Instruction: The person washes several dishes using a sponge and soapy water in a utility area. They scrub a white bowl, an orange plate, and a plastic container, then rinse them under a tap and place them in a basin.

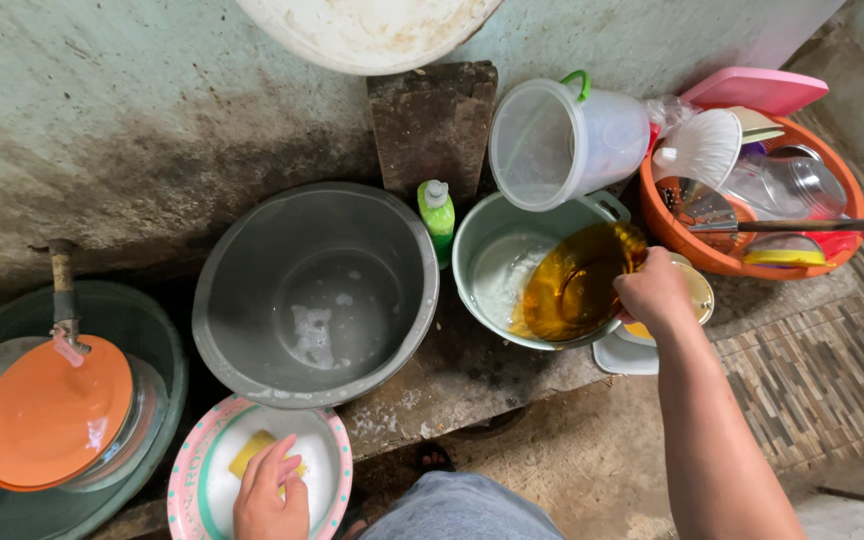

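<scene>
Rinsing step: right hand (pixel 655 290) grips amber glass bowl (pixel 574 282) in the green basin (pixel 482 225), left hand (pixel 270 492) seemingly closed on yellow sponge (pixel 250 450); next, careful lifting.

A big grey basin (pixel 315 292) sits in the middle with a little soapy water in it. Just beside it stands a green soap bottle (pixel 438 217). An orange plate (pixel 50 413) lies on other dishes in a dark green tub (pixel 157 345) under a tap (pixel 65 300). A clear plastic jug (pixel 564 140) lies on its side. An orange basket (pixel 712 255) is full of washed dishes, with a pink lid (pixel 755 90) on top
</scene>
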